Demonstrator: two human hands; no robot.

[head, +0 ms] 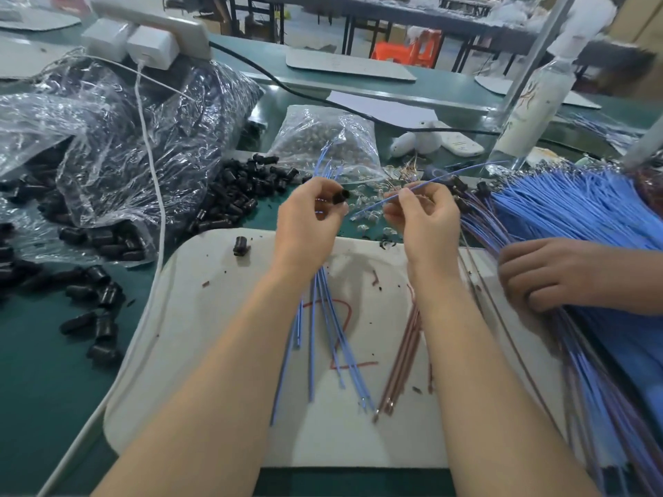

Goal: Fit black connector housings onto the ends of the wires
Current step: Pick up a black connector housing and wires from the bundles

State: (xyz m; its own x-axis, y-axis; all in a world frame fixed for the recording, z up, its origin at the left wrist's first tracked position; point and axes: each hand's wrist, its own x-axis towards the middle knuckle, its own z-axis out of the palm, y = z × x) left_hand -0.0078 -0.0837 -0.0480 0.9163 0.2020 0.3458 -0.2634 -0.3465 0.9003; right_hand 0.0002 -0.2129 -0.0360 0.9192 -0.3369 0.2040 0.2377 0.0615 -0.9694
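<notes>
My left hand (pixel 310 218) pinches a small black connector housing (pixel 341 196) at its fingertips and also grips a bundle of blue wires (pixel 324 328) that hangs down over the white board (pixel 222 353). My right hand (pixel 423 217) pinches a single blue wire (pixel 445 176) that slants up to the right, its near end a short gap from the housing. Brown wires (pixel 403 356) hang from under my right wrist. Loose black housings (pixel 233 195) lie heaped on the green table to the left.
Another person's hand (pixel 559 274) rests on a big fan of blue wires (pixel 581 209) at the right. Clear plastic bags (pixel 118 138) of housings sit left, a bag of small parts (pixel 323 141) behind my hands. A white cable (pixel 154 195) runs down the left. A bottle (pixel 534 102) stands far right.
</notes>
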